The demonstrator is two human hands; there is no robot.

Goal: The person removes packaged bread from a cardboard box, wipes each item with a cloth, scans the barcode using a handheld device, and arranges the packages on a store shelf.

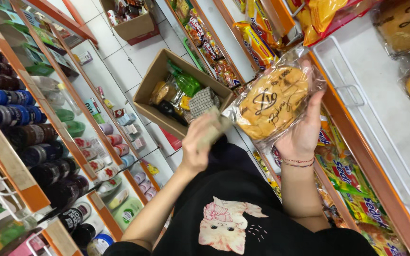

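The right hand (pixel 303 135) has its grip closed around a bagged round bread (pixel 272 102), its palm hidden behind the wrapper. The left hand (pixel 200 142) clutches a blurred beige cloth (pixel 217 127) above a cardboard box (pixel 153 80) of hard-to-identify goods.

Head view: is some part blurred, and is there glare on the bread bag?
Head view: the left hand with its cloth is motion-blurred; the bread bag in the right hand stays sharp, with small glints on its plastic; lighting is even.

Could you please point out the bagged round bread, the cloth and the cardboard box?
bagged round bread (pixel 272 102): head view, middle of the loaf.
cloth (pixel 213 129): head view, folded middle.
cardboard box (pixel 153 78): head view, left wall.
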